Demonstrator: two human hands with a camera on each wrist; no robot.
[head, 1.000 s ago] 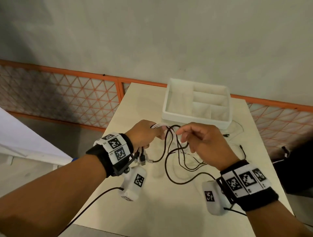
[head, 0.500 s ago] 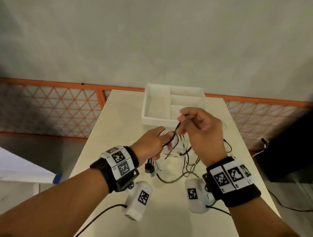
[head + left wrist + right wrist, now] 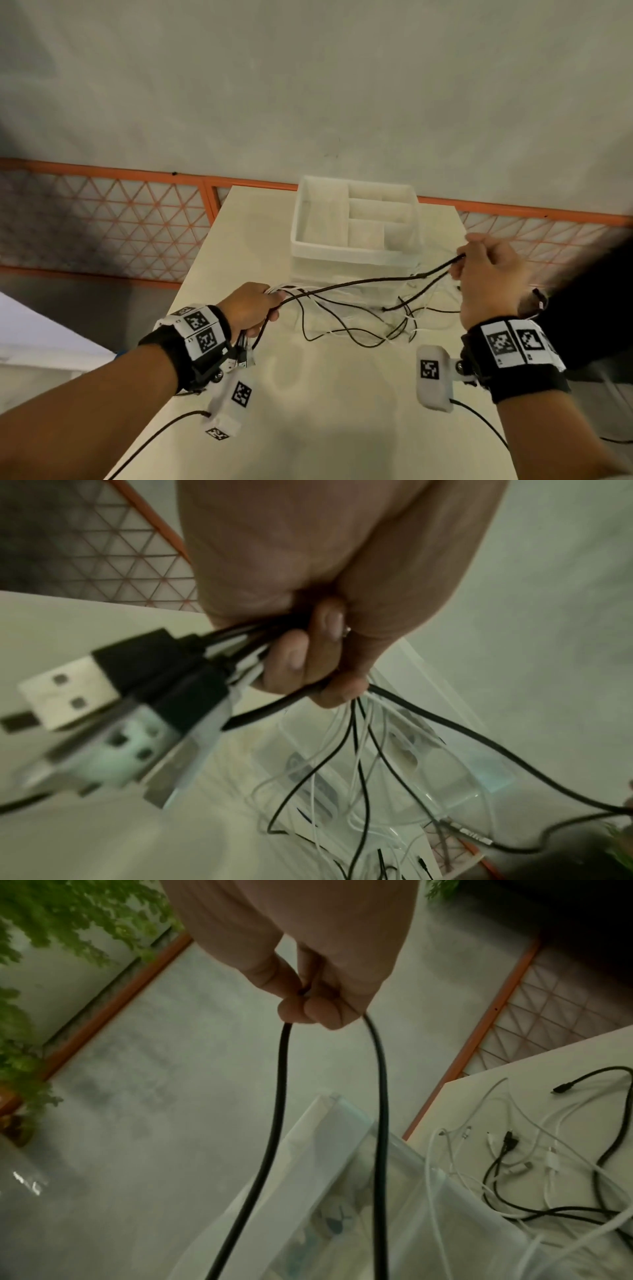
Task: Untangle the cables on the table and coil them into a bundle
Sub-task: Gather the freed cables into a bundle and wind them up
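Observation:
Several thin black and white cables point(image 3: 373, 322) lie tangled on the cream table point(image 3: 329, 411) in front of the box. My left hand point(image 3: 251, 310) grips a bunch of them near their plugs; USB plugs point(image 3: 103, 696) stick out behind its fist point(image 3: 308, 656). My right hand point(image 3: 486, 274) is raised at the right and pinches a loop of thick black cable point(image 3: 363, 282), which stretches taut back to the left hand. In the right wrist view the pinched black cable point(image 3: 274, 1123) hangs down in two strands from the fingers point(image 3: 308, 1010). Loose cable ends point(image 3: 514, 1156) rest on the table.
A white translucent divided box point(image 3: 356, 222) stands at the far middle of the table, close behind the cables. An orange-framed mesh fence point(image 3: 102, 219) runs behind the table along a grey wall. Table edges fall away left and right.
My right hand has pulled the black cable far out to the right and up, away from the left hand, drawing it taut. The left hand keeps its hold on the bunch.

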